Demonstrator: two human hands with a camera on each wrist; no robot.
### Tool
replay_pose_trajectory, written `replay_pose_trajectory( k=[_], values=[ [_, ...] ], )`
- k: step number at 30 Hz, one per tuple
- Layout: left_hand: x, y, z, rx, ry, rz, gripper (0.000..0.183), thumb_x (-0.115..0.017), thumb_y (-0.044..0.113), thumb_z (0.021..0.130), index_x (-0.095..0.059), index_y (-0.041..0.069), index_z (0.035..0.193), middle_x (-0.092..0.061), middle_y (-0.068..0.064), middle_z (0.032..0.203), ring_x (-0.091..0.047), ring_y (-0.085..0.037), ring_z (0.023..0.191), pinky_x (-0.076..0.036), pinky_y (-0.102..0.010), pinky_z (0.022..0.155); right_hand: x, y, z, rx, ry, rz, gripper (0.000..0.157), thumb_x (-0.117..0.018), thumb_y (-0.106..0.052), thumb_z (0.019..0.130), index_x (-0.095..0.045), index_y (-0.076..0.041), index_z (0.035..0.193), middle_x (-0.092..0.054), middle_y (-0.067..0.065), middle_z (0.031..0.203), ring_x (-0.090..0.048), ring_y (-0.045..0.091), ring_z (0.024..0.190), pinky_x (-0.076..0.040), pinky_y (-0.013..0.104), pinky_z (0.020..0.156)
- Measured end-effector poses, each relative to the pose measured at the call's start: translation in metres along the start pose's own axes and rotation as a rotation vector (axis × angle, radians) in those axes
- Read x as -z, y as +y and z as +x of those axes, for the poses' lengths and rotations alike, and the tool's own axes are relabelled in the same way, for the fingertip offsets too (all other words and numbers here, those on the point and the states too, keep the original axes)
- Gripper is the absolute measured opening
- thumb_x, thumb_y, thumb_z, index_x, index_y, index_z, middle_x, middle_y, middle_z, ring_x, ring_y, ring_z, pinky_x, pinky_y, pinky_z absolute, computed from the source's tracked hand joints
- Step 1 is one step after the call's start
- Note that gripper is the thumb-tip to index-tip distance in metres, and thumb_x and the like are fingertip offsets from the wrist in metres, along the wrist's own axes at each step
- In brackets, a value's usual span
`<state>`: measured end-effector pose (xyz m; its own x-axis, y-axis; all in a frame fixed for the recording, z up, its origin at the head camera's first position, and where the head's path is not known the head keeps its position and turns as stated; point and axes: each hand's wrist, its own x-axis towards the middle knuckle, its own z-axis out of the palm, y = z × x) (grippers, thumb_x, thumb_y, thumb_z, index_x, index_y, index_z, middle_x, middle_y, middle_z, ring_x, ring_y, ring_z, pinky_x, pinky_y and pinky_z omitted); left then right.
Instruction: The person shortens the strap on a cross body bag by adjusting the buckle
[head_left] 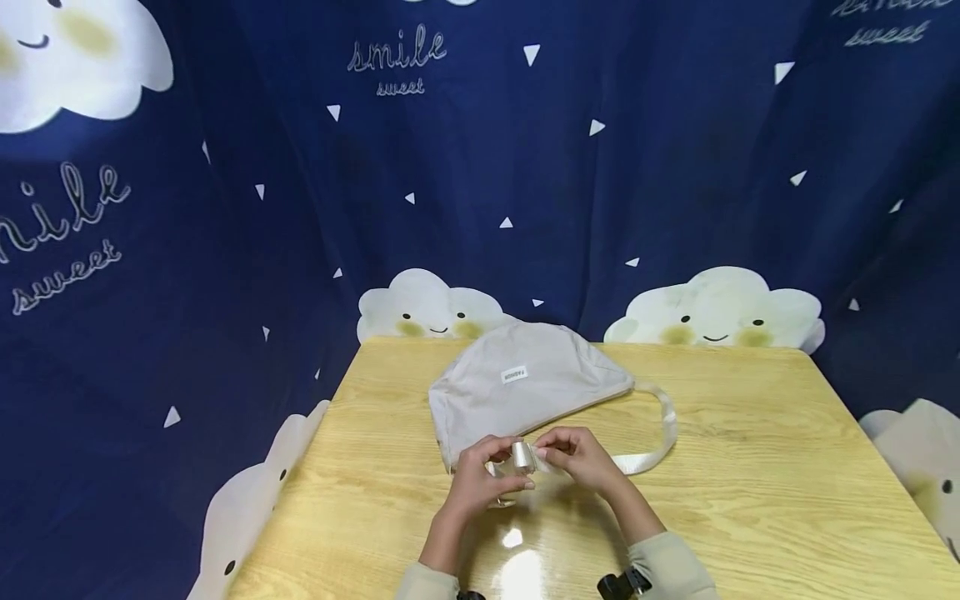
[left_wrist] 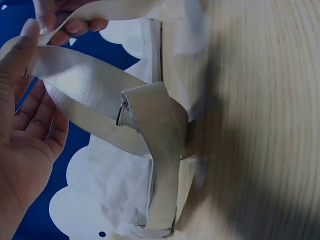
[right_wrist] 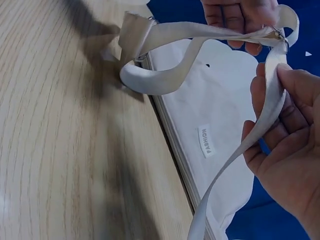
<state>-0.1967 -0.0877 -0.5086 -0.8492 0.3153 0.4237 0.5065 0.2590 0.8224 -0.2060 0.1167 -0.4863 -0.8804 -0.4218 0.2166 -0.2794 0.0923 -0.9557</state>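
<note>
A pale beige bag (head_left: 536, 375) with a small FASHION label (head_left: 514, 374) lies on the table, its strap (head_left: 660, 442) looping out at the right. In front of the bag, my left hand (head_left: 480, 477) pinches the strap between thumb and fingers, at a metal buckle (right_wrist: 281, 34) that shows in the right wrist view. My right hand (head_left: 585, 462) grips the strap just beside it, thumb pressed against the webbing. Below the left hand, a strap loop hangs with a second metal ring (left_wrist: 121, 114) on it, close over the tabletop.
The light wooden table (head_left: 750, 467) spreads to both sides of the bag. Dark blue cloth (head_left: 480, 150) with white clouds and triangles hangs behind it and at the sides. Bright light reflects off the tabletop near the front.
</note>
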Motion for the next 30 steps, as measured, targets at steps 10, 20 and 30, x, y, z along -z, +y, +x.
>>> replay_pose_trajectory(
  k=[10,20,30],
  values=[
    [0.008,0.033,0.0,-0.055,0.037,0.019,0.04,-0.081,-0.003,0.066,-0.067,-0.001,0.102,-0.064,-0.01,0.09,-0.061,-0.029,0.083,-0.05,-0.036,0.073,0.024,0.028,-0.006,-0.021,-0.009,-0.04,0.014,-0.063,-0.004,0.087,-0.066,0.006,0.098,-0.065,0.011,0.089,-0.059,0.012,0.074,-0.049,0.027,0.063],
    [0.014,0.032,0.002,0.044,0.029,-0.057,0.045,-0.081,0.002,0.068,-0.063,-0.003,0.108,-0.065,-0.011,0.092,-0.06,-0.033,0.084,-0.048,-0.041,0.077,0.031,0.03,-0.01,-0.041,-0.013,-0.094,0.009,-0.063,-0.006,0.088,-0.066,0.001,0.093,-0.062,0.01,0.085,-0.055,0.011,0.07,-0.048,0.027,0.061],
    [0.012,0.029,0.002,0.09,-0.046,-0.104,0.04,-0.083,0.003,0.067,-0.065,0.0,0.102,-0.065,-0.011,0.091,-0.059,-0.029,0.08,-0.048,-0.045,0.074,0.009,0.008,-0.009,0.032,-0.023,0.09,0.008,-0.055,0.009,0.088,-0.059,0.014,0.093,-0.061,0.016,0.079,-0.054,0.01,0.063,-0.047,0.024,0.056]
  ],
)
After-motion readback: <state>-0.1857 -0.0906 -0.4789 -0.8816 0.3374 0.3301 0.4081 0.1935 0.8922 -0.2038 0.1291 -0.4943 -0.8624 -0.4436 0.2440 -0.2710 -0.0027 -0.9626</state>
